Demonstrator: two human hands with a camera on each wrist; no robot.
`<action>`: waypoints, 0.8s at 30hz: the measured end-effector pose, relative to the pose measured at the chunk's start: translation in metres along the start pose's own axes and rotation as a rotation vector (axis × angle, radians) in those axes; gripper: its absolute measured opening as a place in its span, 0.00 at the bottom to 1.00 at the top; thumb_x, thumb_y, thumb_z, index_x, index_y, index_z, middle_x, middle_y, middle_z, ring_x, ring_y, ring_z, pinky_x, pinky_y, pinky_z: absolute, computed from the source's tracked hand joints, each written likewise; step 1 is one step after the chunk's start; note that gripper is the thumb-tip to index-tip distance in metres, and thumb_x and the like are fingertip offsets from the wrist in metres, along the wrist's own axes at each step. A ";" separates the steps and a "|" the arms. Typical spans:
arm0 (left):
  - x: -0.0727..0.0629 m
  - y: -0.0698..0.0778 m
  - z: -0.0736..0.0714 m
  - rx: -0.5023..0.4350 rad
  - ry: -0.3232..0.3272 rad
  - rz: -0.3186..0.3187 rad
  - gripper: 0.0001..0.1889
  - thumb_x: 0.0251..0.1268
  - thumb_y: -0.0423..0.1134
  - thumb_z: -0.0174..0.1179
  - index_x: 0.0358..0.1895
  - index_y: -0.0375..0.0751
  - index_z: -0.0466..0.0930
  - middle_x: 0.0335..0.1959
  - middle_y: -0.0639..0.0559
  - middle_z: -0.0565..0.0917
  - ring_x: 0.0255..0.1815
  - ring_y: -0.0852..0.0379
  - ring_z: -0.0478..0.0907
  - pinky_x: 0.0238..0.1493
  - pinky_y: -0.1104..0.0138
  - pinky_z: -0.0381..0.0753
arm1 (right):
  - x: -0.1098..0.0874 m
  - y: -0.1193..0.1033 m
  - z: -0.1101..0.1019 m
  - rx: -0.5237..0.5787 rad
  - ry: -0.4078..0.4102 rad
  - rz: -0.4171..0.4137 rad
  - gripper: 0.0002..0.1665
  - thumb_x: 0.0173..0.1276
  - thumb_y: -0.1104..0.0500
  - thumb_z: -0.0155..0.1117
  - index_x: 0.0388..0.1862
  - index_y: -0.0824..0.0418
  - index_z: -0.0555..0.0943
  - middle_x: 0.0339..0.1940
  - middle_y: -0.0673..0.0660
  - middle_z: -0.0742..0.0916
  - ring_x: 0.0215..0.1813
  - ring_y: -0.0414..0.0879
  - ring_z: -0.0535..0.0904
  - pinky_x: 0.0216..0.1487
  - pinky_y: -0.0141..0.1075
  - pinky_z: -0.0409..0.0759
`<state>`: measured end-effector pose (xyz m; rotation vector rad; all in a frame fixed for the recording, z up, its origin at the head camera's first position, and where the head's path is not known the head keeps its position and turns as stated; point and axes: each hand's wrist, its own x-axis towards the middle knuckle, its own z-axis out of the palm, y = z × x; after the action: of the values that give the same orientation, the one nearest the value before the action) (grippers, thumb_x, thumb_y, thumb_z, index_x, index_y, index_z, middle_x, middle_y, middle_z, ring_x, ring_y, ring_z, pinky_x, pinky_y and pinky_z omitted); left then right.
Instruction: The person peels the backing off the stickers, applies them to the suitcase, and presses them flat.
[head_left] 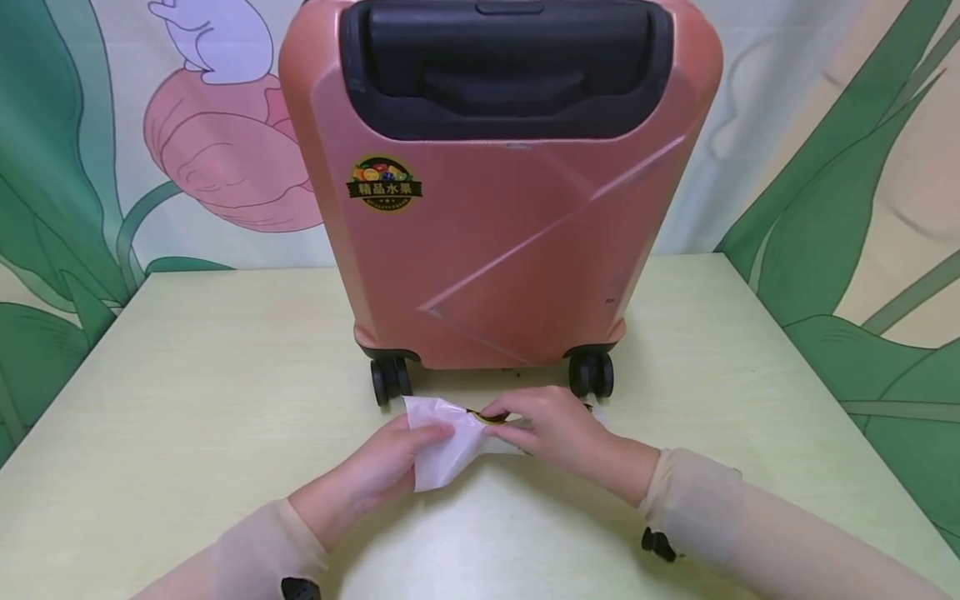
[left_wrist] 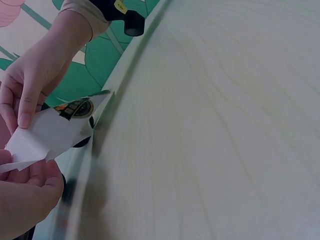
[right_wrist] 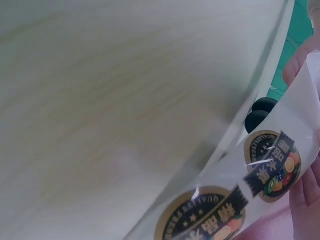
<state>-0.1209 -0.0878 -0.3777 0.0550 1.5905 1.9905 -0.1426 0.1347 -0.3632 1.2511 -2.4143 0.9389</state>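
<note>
My left hand (head_left: 382, 467) grips one end of a white sheet of stickers (head_left: 442, 446), thumb on top and fingers beneath. At the sheet's upper edge, my right hand (head_left: 555, 429) pinches by thumb and forefinger, where a black-and-gold rim shows. Whether it pinches a lifted sticker or only the backing, I cannot tell. The right wrist view shows round fruit stickers (right_wrist: 272, 165) with black banners along the strip. Behind both hands stands a pink suitcase (head_left: 495, 250), upright, with a matching fruit sticker (head_left: 384, 183) on its upper left.
The suitcase's black wheels (head_left: 591, 373) rest on a pale wood-grain table (head_left: 225, 400), just beyond the hands. Its black handle recess (head_left: 510, 75) faces me. A cloth backdrop (head_left: 825, 167) with painted leaves hangs behind and beside the table.
</note>
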 end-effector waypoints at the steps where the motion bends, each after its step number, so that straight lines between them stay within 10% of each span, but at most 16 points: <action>1: 0.000 0.000 0.001 -0.008 0.003 -0.005 0.19 0.67 0.36 0.50 0.58 0.30 0.64 0.41 0.51 0.76 0.41 0.57 0.74 0.42 0.63 0.75 | 0.000 0.000 0.000 0.004 0.004 0.001 0.09 0.55 0.60 0.71 0.36 0.59 0.84 0.32 0.49 0.87 0.35 0.37 0.83 0.31 0.27 0.78; 16: 0.003 -0.001 0.000 0.013 -0.024 0.017 0.17 0.67 0.35 0.50 0.55 0.31 0.67 0.42 0.50 0.78 0.43 0.56 0.76 0.44 0.62 0.76 | 0.001 -0.002 -0.010 0.200 -0.091 0.237 0.05 0.61 0.61 0.66 0.36 0.58 0.86 0.34 0.47 0.87 0.33 0.34 0.80 0.36 0.28 0.79; 24: 0.005 -0.002 -0.004 0.080 0.125 0.060 0.20 0.65 0.34 0.55 0.56 0.27 0.67 0.46 0.44 0.79 0.44 0.54 0.79 0.46 0.62 0.78 | 0.001 0.003 -0.009 0.193 -0.034 0.265 0.02 0.58 0.60 0.69 0.31 0.56 0.86 0.38 0.47 0.86 0.40 0.36 0.81 0.33 0.29 0.78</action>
<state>-0.1260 -0.0888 -0.3823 0.0091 1.7668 2.0094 -0.1459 0.1415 -0.3568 1.0275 -2.6133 1.2599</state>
